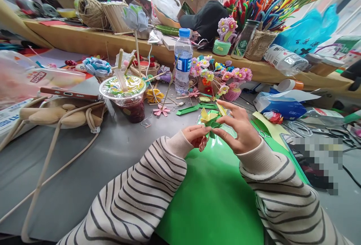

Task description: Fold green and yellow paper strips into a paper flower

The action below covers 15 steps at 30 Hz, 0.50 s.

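Note:
Between my hands is a folded paper flower (pixel 208 115) with yellow petals and green parts below. My left hand (pixel 195 135) pinches its green base from the left, fingers closed. From the right, my right hand (pixel 239 128) grips the green part between thumb and fingers, with the index finger raised near a yellow petal. Part of the flower is hidden behind my fingers. Underneath lies a shiny green sheet (pixel 211 192). Folded green paper strips (pixel 187 110) rest on the table just beyond my hands.
A cup of dark drink (pixel 132 106) and a water bottle (pixel 183 62) stand beyond my hands. At left sits a beige bag (pixel 56 115) with a phone (pixel 70 93) on top. Scissors (pixel 332 134) and a tissue pack (pixel 279 104) lie right. Craft flowers (pixel 208 70) crowd the back.

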Tool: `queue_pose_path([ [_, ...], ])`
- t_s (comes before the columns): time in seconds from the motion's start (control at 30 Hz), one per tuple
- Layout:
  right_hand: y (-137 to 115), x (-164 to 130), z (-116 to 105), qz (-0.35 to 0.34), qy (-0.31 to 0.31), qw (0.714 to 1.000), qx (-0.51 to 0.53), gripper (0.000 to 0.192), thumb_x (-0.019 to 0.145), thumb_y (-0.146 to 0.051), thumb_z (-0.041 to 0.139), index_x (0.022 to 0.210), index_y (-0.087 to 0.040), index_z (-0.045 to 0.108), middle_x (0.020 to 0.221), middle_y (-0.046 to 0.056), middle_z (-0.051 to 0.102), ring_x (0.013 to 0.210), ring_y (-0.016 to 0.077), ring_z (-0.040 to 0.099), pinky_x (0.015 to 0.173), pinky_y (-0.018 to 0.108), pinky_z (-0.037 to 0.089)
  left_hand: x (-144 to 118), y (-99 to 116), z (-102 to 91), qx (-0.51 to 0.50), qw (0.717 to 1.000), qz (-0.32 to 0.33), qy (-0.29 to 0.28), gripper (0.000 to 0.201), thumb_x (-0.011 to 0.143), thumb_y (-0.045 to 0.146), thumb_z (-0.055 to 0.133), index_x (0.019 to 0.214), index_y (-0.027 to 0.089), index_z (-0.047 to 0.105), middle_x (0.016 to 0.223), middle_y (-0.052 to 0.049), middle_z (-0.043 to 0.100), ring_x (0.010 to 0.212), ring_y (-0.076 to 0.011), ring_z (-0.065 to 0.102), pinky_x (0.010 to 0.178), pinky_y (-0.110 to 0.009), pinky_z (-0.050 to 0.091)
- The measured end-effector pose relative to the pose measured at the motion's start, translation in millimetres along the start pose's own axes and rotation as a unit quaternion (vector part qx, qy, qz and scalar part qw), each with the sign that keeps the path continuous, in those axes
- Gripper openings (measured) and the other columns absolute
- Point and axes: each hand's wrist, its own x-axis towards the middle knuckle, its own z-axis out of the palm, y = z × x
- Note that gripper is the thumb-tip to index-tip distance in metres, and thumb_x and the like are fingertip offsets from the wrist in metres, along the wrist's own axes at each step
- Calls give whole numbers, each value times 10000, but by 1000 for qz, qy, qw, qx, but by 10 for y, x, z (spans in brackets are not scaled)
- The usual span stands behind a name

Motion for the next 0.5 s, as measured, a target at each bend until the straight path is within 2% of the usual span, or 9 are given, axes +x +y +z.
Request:
queue_pose_path([
  [0.1, 0, -4, 24, -2, 6, 1000, 1, 138, 714, -309, 493, 740, -177, 526, 1191, 111, 417, 1038, 240, 398, 854, 438, 328, -14, 12, 18, 13, 1000, 21, 18, 325, 574, 412, 598, 522, 140, 426, 371, 58, 425, 326, -47, 404, 353, -187, 336],
  [0.27, 1, -9, 7, -6, -18, 1000, 19, 132, 726, -301, 470, 742, -179, 517, 1177, 108, 434, 1028, 229, 405, 859, 429, 329, -6, 11, 0, 29, 999, 10, 11, 307, 563, 395, 601, 546, 138, 435, 387, 55, 443, 334, -50, 423, 359, -191, 351],
  [0.5, -7, -15, 67, 8, 25, 999, -24, 159, 694, -313, 520, 628, -169, 523, 1115, 114, 489, 980, 233, 441, 843, 409, 353, 37, -50, -12, 51, 999, -4, -20, 200, 577, 291, 566, 556, 139, 438, 398, 48, 464, 343, -65, 459, 364, -195, 377],
])
